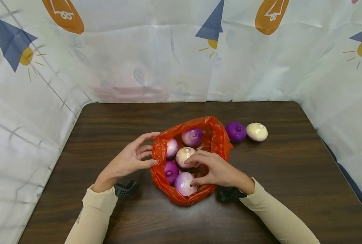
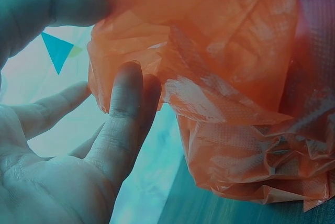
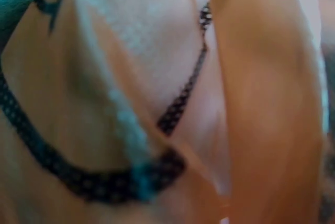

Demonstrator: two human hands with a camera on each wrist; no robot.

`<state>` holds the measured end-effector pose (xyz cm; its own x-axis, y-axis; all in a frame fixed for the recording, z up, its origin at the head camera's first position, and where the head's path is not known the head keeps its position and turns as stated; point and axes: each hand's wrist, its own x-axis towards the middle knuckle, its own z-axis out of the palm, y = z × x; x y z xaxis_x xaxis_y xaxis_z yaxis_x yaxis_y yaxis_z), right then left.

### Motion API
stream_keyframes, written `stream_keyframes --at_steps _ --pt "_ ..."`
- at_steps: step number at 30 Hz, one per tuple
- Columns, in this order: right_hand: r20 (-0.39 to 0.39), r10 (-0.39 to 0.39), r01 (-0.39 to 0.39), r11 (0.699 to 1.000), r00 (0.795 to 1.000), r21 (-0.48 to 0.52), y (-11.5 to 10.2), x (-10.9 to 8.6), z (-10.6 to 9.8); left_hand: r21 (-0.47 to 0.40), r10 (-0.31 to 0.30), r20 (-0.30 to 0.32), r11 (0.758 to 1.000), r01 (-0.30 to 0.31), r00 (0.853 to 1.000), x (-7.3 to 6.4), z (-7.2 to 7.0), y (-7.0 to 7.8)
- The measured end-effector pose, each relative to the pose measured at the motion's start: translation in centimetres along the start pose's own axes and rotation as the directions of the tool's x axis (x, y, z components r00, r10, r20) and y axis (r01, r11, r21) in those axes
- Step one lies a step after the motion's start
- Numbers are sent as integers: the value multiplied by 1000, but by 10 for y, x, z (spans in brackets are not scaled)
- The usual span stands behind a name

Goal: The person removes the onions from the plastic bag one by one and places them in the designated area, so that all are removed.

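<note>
A red plastic bag (image 1: 218,144) stands with its mouth spread wide and several onions inside. My left hand (image 1: 129,157) rests against the bag's left side, fingers spread; in the left wrist view its fingertips (image 2: 127,77) lie at the thin orange-looking plastic. Inside the bag is my right hand (image 1: 212,167), thumb apart from its bent fingers. The thumb tip is at a pale purple onion (image 1: 184,183) in front, while the fingers overlap a cream onion (image 1: 183,155). A purple onion (image 1: 192,136) sits at the back. Blurred plastic and black dotted bands fill the right wrist view.
Right of the bag, a dark purple onion (image 1: 236,131) and a white onion (image 1: 257,131) lie side by side on the brown wooden table (image 1: 290,162). Behind the table's far edge hangs a white printed sheet (image 1: 174,67). Dark wrist devices (image 1: 126,189) are worn under the sleeves.
</note>
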<state>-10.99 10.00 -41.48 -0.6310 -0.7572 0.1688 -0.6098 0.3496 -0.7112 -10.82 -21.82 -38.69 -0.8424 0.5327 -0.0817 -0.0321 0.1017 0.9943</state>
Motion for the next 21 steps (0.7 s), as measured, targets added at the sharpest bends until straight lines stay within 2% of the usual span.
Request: stream_keyframes --at_steps 6,13,21 --pt "34 14 -15 1000 999 25 1 0 4 3 -1 -1 1000 1 1000 1 1 1" --pt "43 -25 26 999 999 -30 -1 0 7 10 -9 0 1000 9 1000 0 1 0" --pt "95 -53 55 998 994 -18 -3 0 13 7 -10 5 1000 10 1000 0 2 1"
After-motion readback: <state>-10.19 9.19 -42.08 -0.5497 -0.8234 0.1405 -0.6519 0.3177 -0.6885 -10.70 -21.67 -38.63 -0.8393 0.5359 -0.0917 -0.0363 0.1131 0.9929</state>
